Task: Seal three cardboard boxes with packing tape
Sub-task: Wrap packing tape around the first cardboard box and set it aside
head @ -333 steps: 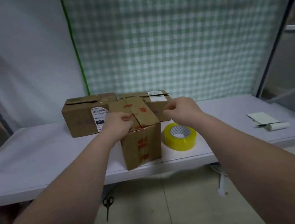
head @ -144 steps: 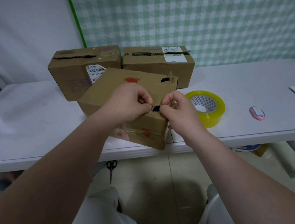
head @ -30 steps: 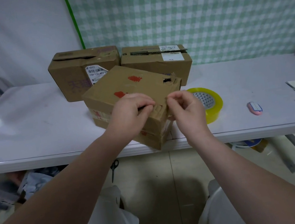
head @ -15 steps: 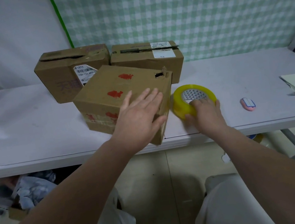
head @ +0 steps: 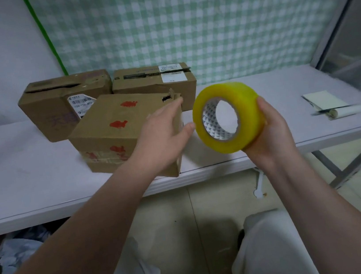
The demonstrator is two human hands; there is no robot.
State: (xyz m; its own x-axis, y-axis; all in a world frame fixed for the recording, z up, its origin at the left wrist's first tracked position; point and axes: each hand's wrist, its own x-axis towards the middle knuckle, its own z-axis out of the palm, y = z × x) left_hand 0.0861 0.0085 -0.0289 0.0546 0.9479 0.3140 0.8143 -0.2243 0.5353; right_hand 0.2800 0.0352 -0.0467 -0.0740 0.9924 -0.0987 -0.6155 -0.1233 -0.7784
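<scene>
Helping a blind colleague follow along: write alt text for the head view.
The right hand holds a yellow tape roll over the white table; the open left hand reaches toward it. Three cardboard boxes sit on the table, one in front, two behind.

Yellow tape roll (head: pixel 239 103) up on edge, gripped by right hand (head: pixel 269 131). Red-marked front box (head: pixel 114 132) sits angled. Back-left box (head: pixel 54 103) and back-right box (head: pixel 144 84) show dark top seams.

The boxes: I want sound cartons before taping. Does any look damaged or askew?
Yes. The front box has a ragged torn hole at its far right top corner and sits skewed to the table edge. The rear left box has a top seam gaping as a dark slit.
</scene>
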